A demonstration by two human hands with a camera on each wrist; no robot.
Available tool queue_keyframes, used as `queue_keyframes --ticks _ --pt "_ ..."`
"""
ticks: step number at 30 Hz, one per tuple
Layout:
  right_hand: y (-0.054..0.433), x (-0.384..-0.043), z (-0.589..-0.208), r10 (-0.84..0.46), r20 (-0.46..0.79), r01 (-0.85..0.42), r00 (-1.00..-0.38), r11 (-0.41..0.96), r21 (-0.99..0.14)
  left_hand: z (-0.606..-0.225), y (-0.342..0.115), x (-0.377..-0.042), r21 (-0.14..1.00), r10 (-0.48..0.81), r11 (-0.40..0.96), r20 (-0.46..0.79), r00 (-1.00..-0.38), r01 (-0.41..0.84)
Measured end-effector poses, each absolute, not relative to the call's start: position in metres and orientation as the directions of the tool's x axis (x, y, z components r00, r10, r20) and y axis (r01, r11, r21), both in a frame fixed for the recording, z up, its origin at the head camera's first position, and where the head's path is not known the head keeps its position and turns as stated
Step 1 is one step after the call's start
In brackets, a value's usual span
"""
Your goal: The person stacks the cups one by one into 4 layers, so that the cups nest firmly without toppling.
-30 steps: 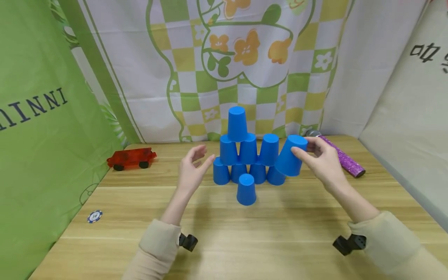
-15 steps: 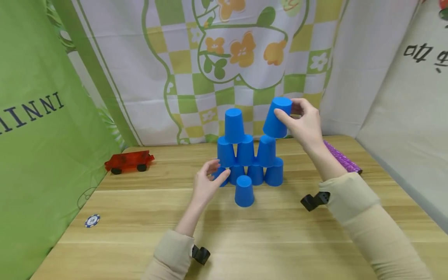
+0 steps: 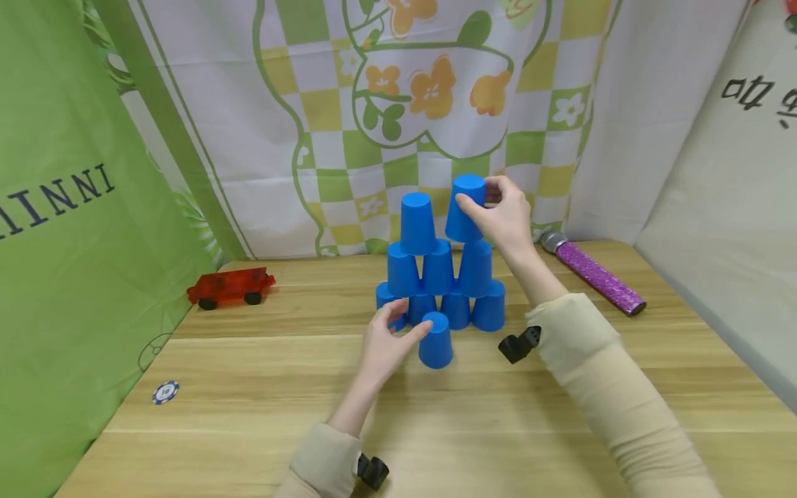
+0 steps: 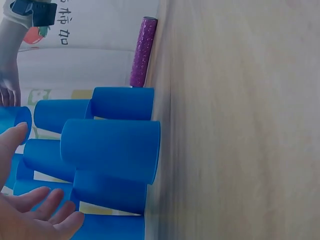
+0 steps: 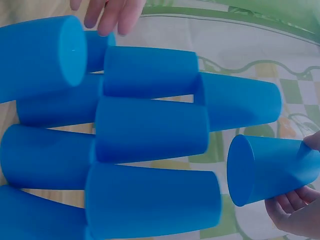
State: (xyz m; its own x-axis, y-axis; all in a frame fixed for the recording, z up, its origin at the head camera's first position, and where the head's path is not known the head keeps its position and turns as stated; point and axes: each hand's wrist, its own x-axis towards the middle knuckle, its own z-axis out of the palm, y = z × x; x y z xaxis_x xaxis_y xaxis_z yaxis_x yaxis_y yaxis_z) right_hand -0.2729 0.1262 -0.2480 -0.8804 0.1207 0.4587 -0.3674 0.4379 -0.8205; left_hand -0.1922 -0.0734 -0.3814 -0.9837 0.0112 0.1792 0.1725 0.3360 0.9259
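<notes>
My right hand (image 3: 507, 216) pinches an upside-down blue plastic cup (image 3: 463, 223) near its top, thumb in front and fingers behind. That cup is raised over the right side of a cup pyramid, beside its top cup (image 3: 417, 225). In the right wrist view a gap shows between the held cup (image 5: 275, 170) and the stacked cups. Below the top cup come a row of three (image 3: 438, 270) and a bottom row of several (image 3: 488, 308). A lone cup (image 3: 436, 349) stands in front; my left hand (image 3: 387, 346) is beside it, fingers loosely spread, thumb overlapping its upper left edge.
A purple glitter microphone (image 3: 594, 273) lies at the back right of the wooden table (image 3: 473, 429). At the back left is a red toy vehicle (image 3: 230, 287); a poker chip (image 3: 165, 392) lies nearer. Patterned cloth (image 3: 349, 180) hangs behind.
My right hand has raised the held cup from the pyramid's right side and carried it left, over the second row. My left hand has moved right and down to the lone front cup.
</notes>
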Motion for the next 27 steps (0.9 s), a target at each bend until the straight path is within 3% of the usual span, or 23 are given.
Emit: queue_keyframes --ticks 11,27 --pt "0.123 -0.277 -0.265 0.096 0.443 -0.352 -0.891 0.470 -0.809 -0.394 -0.060 -0.191 0.894 0.113 0.425 0.107 -0.988 0.145" --pt "0.118 -0.277 -0.272 0.087 0.454 -0.371 -0.887 0.451 -0.812 -0.400 -0.055 -0.198 0.893 0.133 0.409 0.145 -0.980 0.188"
